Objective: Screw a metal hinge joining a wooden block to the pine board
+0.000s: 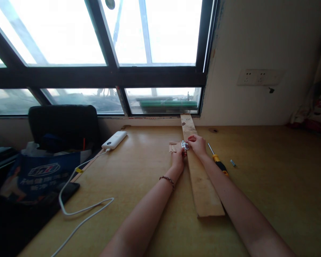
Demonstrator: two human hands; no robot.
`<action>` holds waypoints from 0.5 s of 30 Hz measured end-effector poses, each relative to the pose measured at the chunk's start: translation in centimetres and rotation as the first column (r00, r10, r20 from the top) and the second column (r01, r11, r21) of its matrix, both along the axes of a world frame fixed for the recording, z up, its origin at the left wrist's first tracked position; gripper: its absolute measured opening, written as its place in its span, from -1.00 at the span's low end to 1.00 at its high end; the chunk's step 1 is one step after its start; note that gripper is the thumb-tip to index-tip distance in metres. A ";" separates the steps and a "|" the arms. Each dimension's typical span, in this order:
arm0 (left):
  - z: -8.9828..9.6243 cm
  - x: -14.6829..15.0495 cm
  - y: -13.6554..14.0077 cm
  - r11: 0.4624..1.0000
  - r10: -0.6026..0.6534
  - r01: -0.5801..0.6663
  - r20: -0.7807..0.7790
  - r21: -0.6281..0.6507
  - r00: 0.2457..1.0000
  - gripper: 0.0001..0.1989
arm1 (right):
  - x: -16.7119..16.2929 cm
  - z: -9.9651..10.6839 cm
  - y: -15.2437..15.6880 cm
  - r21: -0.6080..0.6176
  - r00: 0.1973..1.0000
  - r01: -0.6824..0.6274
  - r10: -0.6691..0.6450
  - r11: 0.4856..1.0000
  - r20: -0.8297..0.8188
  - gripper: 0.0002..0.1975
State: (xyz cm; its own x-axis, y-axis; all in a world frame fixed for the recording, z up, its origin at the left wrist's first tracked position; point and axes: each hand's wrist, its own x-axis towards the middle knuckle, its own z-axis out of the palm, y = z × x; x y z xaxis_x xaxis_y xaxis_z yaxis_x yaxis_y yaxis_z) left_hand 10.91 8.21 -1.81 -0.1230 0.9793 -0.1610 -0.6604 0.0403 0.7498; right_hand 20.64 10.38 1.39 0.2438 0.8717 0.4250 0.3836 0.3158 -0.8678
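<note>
**Metal hinge [185, 145] at the left edge of a long wooden board [206, 189]**

Looks light, stiff and hard to break, being thin bright plate; likely a little slippery on the smooth faces, and perhaps free to fold along the middle. Best to take hold by the outer rims, with fingertips only. Lies between the board and a small wood block [173, 147] on its left, reaching onto the board's edge; too small to tell whether fastened.

Held at the near rim by the closed fingers of the left hand [178, 161]. At the far right corner, thumb and fingers of the right hand [198, 144] drawn together in a pinch; impossible to tell whether on the metal or on something tiny.

Seems to point crosswise, from block toward board, though too partly covered to be sure of the long axis. For the board, clearly lengthwise: from the window side toward the near side of the worktop [273, 203], near end slanting right. Probably heavier, rigid, best gripped by both long edges. To its right, a screwdriver [218, 162], tip pointing away and slightly left.
</note>
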 end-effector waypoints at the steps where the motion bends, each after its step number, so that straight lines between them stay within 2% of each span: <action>1: 0.0 0.0 0.0 1.000 0.001 -0.001 -0.002 0.005 1.000 -0.83 | 0.0 0.0 0.0 -0.002 1.000 -0.011 0.011 1.000 -0.007 -0.85; 6: 0.0 0.0 -0.1 1.000 0.006 -0.006 -0.001 0.000 1.000 -0.83 | -0.1 0.1 0.0 -0.029 0.999 -0.047 0.047 0.998 -0.005 -0.88; 11: -0.1 0.0 0.0 1.000 -0.009 0.009 -0.002 -0.030 1.000 -0.83 | 0.1 -0.1 0.2 -0.008 0.984 0.137 -0.135 0.991 0.120 -0.84; 15: -0.4 -0.1 0.2 0.999 -0.013 0.012 -0.028 -0.032 1.000 -0.82 | 0.4 -0.1 0.3 0.002 0.972 0.161 -0.159 0.987 0.175 -0.83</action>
